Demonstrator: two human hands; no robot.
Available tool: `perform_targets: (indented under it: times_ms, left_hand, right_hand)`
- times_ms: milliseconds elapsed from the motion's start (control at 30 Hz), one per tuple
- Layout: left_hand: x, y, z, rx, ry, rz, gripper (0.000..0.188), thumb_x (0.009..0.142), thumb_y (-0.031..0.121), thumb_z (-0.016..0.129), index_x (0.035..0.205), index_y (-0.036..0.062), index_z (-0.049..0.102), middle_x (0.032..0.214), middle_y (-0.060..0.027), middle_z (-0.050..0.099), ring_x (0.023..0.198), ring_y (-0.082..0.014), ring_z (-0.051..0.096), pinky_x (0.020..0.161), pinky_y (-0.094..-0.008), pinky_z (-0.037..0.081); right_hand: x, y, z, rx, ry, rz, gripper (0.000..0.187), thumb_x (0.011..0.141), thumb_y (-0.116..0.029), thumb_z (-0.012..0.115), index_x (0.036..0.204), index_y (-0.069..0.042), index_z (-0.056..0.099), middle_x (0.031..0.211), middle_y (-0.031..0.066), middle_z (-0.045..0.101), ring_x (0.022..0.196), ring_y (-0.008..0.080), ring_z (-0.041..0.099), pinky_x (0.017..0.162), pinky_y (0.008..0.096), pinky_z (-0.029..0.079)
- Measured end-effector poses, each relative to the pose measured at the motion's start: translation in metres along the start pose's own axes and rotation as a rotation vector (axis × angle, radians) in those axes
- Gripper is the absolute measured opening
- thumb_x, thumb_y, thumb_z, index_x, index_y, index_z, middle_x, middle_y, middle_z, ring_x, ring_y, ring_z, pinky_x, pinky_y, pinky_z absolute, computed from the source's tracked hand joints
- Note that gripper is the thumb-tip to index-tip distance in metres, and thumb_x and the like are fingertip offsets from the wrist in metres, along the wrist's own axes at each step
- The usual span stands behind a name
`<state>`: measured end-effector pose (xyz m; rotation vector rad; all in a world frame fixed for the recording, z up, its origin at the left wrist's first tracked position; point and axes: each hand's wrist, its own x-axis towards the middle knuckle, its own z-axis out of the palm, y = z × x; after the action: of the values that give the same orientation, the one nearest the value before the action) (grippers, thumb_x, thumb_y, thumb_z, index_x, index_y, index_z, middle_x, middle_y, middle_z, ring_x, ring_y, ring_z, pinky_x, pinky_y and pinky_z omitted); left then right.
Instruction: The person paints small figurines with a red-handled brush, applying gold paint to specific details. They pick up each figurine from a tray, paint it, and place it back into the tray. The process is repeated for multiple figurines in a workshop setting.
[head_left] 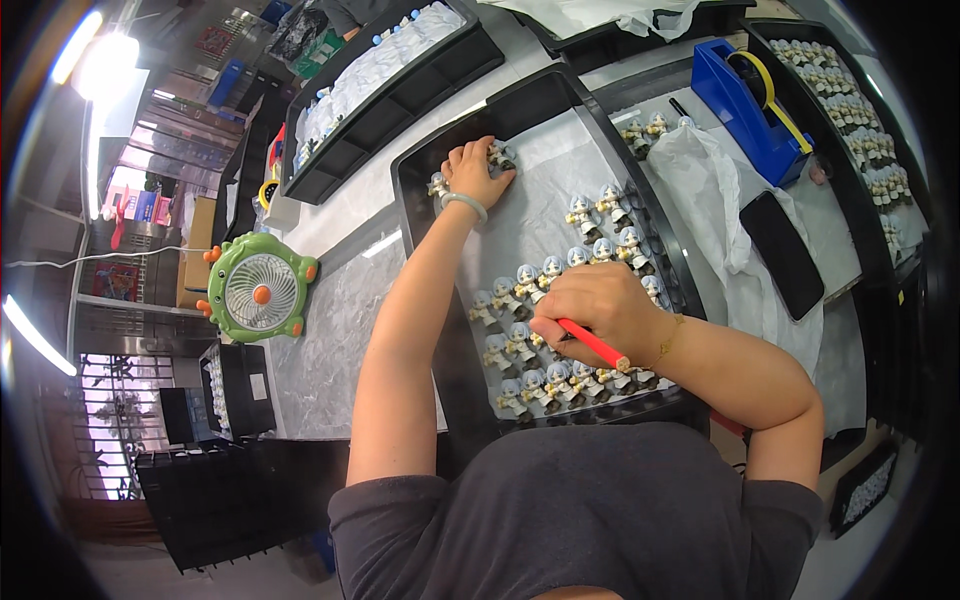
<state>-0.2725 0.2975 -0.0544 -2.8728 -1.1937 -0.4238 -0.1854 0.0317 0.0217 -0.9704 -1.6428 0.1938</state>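
Note:
A black tray [405, 180] lined with pale sheeting lies before me, holding rows of small figurines [560, 385] with light blue-grey hair and dark bases. At its far left corner, my left hand [478, 175] curls its fingers and thumb around a figurine [502, 156]; another figurine [438, 185] stands just beside that hand. My right hand [605, 312] is closed on a slim red pencil-like stick [592, 343] above the middle rows. The stick's blunt end points back toward me, while its other end is hidden by the hand.
Left of the tray sits a green animal-shaped fan [262, 290]. To the right are crumpled white sheeting [700, 180], a black phone [782, 253] and a blue tape dispenser [745, 120]. More black trays with small figures stand at the far left [400, 105] and far right [850, 200].

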Motion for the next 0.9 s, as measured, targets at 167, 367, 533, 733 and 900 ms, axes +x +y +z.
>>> perform_targets:
  times_ms: [167, 367, 533, 733, 900]
  left_hand:
    - [-0.004, 0.005, 0.003, 0.07, 0.079, -0.026, 0.062, 0.061, 0.031, 0.069, 0.116, 0.0154, 0.044, 0.112, -0.0063, 0.043, 0.109, -0.0275, 0.034, 0.094, -0.0455, 0.019]
    - [-0.011, 0.022, -0.015, 0.053, 0.161, 0.144, 0.055, 0.064, 0.034, 0.066, 0.111, 0.0114, 0.047, 0.11, -0.0094, 0.043, 0.106, -0.0285, 0.036, 0.091, -0.0434, 0.024]
    - [-0.033, 0.098, -0.024, -0.213, -0.276, 0.172, 0.04, 0.072, 0.035, 0.059, 0.1, 0.0065, 0.053, 0.093, -0.0146, 0.055, 0.088, -0.0277, 0.053, 0.079, -0.0402, 0.037]
    - [-0.035, 0.09, -0.025, -0.327, -0.479, 0.125, 0.033, 0.08, 0.028, 0.054, 0.101, 0.0022, 0.051, 0.091, -0.0167, 0.057, 0.08, -0.0262, 0.058, 0.072, -0.0356, 0.045]
    - [-0.059, 0.068, -0.084, -1.298, -0.355, -0.221, 0.027, 0.086, 0.02, 0.046, 0.11, 0.0067, 0.044, 0.094, -0.0117, 0.056, 0.07, -0.0167, 0.056, 0.065, -0.0284, 0.045]
  right_hand:
    - [-0.001, 0.0, -0.001, -0.001, -0.027, 0.007, 0.016, 0.07, -0.02, 0.063, 0.064, -0.01, 0.051, 0.054, 0.0031, 0.048, 0.051, 0.0219, 0.05, 0.046, 0.0324, 0.038]
    - [0.0, -0.002, -0.001, 0.029, -0.006, -0.049, 0.01, 0.068, -0.01, 0.063, 0.064, -0.009, 0.053, 0.053, 0.0027, 0.048, 0.048, 0.0198, 0.05, 0.044, 0.0297, 0.04]
    - [-0.001, -0.008, -0.002, -0.015, -0.133, -0.109, 0.015, 0.069, -0.018, 0.063, 0.064, -0.009, 0.052, 0.057, 0.0028, 0.049, 0.052, 0.0207, 0.05, 0.046, 0.0309, 0.04]
    - [-0.001, -0.003, 0.0, 0.026, -0.068, -0.095, 0.013, 0.069, -0.015, 0.063, 0.064, -0.009, 0.053, 0.055, 0.0031, 0.049, 0.049, 0.0203, 0.05, 0.045, 0.0303, 0.039]
    - [0.004, -0.001, -0.001, 0.102, -0.028, -0.04, 0.01, 0.071, -0.012, 0.06, 0.064, -0.008, 0.054, 0.055, 0.0043, 0.049, 0.048, 0.0213, 0.049, 0.045, 0.0307, 0.04]
